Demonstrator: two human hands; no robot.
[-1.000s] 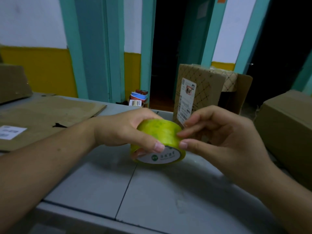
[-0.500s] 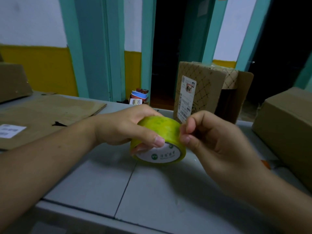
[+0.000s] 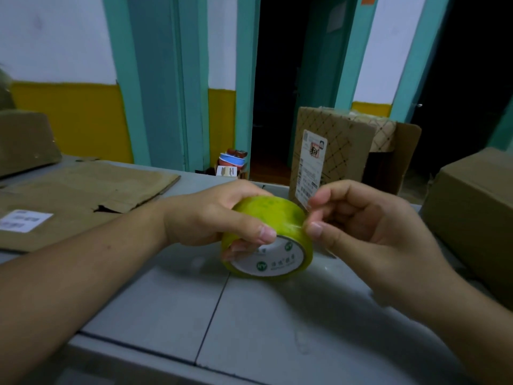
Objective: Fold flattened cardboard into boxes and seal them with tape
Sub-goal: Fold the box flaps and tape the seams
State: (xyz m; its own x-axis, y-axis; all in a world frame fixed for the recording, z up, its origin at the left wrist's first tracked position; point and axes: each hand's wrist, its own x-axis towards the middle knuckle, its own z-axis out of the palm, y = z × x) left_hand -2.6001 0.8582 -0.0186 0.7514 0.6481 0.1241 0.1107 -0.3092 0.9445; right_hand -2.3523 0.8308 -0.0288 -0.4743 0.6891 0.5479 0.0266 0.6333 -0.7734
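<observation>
A yellow-green tape roll point(image 3: 273, 215) with a white printed core is held just above the grey table point(image 3: 249, 315). My left hand point(image 3: 211, 215) grips it, thumb across the front rim and fingers wrapped around the back. My right hand point(image 3: 358, 220) has curled fingers, and its thumb and fingertips press against the roll's right edge; whether they hold a tape end cannot be told. A flattened cardboard sheet point(image 3: 83, 195) with a white label lies on the table at the left.
A patterned cardboard box point(image 3: 333, 151) with a shipping label stands behind the roll. A plain brown box point(image 3: 477, 215) sits at the right, another box point(image 3: 25, 140) at the far left. A dark doorway point(image 3: 277, 87) opens behind the table.
My right hand, fingers spread one second ago, has curled and moved its thumb and fingertips onto the roll's right edge. My left hand keeps the same grip on the roll.
</observation>
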